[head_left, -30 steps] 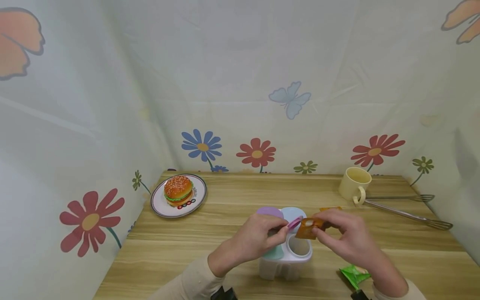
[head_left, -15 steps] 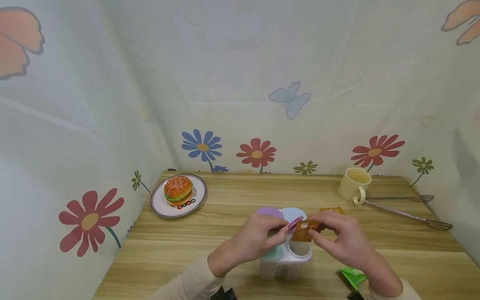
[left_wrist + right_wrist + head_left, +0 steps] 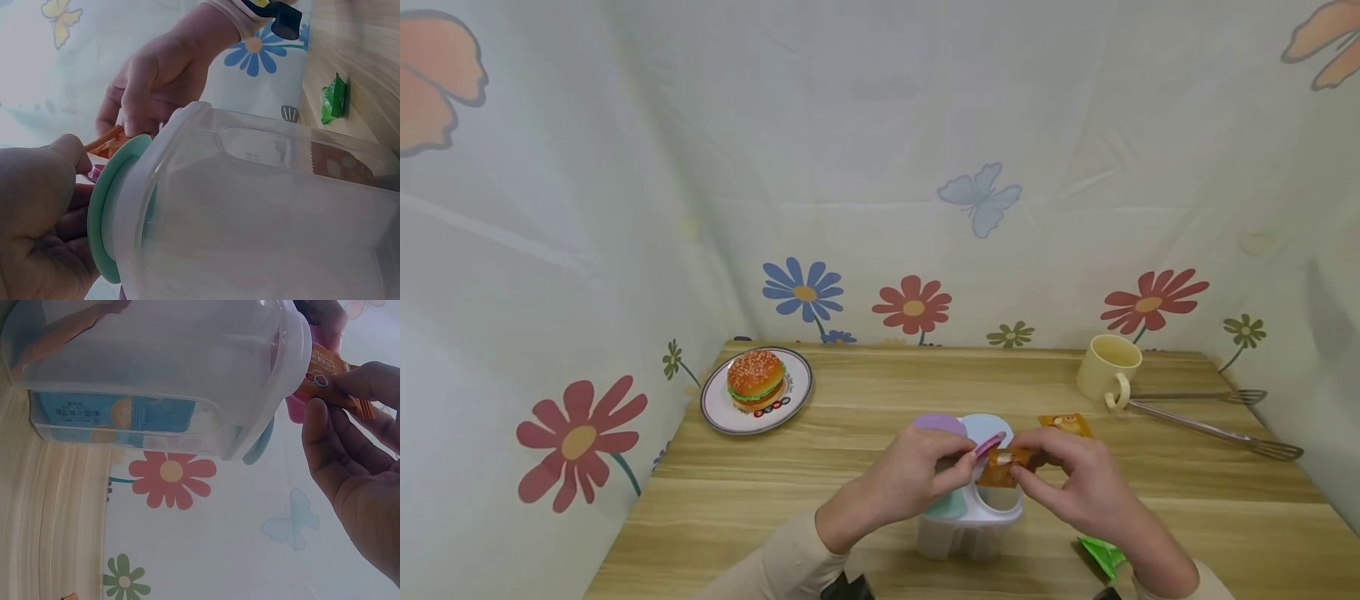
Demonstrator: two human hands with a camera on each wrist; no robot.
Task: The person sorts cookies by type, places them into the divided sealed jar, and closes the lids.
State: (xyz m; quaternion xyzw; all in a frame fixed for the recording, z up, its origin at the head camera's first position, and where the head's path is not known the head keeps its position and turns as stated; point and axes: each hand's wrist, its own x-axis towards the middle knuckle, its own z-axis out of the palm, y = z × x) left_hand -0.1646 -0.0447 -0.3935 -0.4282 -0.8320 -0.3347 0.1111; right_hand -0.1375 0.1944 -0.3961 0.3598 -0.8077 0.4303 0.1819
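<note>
A translucent box [image 3: 962, 537] with purple [image 3: 938, 423], blue [image 3: 987, 428] and green [image 3: 951, 505] round lids stands before me. My left hand [image 3: 898, 479] pinches the raised pink lid [image 3: 990, 444], holding it up beside the box's round opening [image 3: 1000, 498]. Between thumb and fingers, my right hand [image 3: 1086, 483] holds an orange snack packet [image 3: 328, 375], which overlaps that opening in the head view. Inside the box, the right wrist view shows a blue snack packet [image 3: 119, 415] and a brownish-orange packet [image 3: 69, 331].
Another orange packet [image 3: 1066, 423] lies behind my right hand, and a green packet [image 3: 1102, 554] lies near my right forearm. Farther back are a yellow mug [image 3: 1105, 371] and two metal whisks [image 3: 1195, 422]. At the back left, a toy hamburger [image 3: 756, 377] sits on a plate [image 3: 718, 412].
My right hand has moved left and slightly down, bringing the orange packet over the opening. More of the other orange packet now shows. The left hand stays put with the pink lid.
</note>
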